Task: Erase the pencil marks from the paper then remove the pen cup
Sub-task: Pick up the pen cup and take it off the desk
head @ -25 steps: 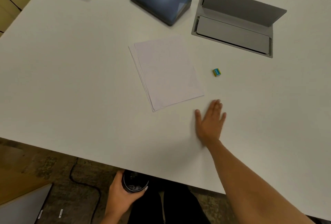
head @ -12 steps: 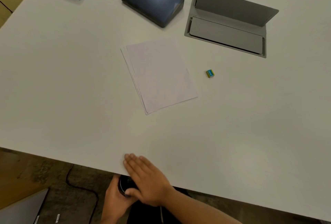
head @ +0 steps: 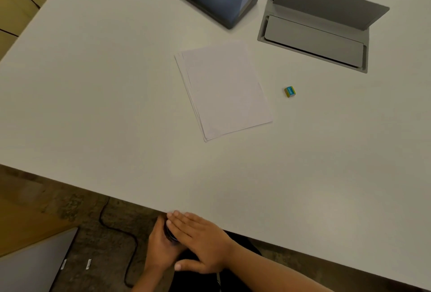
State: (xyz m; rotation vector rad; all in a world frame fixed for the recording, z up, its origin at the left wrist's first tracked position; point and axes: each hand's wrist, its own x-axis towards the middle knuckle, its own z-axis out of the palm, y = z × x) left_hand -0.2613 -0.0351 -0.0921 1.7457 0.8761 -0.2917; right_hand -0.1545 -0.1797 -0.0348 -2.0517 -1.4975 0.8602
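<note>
Right hand (head: 201,244) now over pen cup (head: 169,233)

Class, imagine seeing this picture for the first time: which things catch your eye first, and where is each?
A stack of white paper lies in the middle of the table, a small blue-and-yellow eraser alone to its right. At the table's near edge, the left hand holds the dark pen cup while the right hand lies flat over it.
</note>
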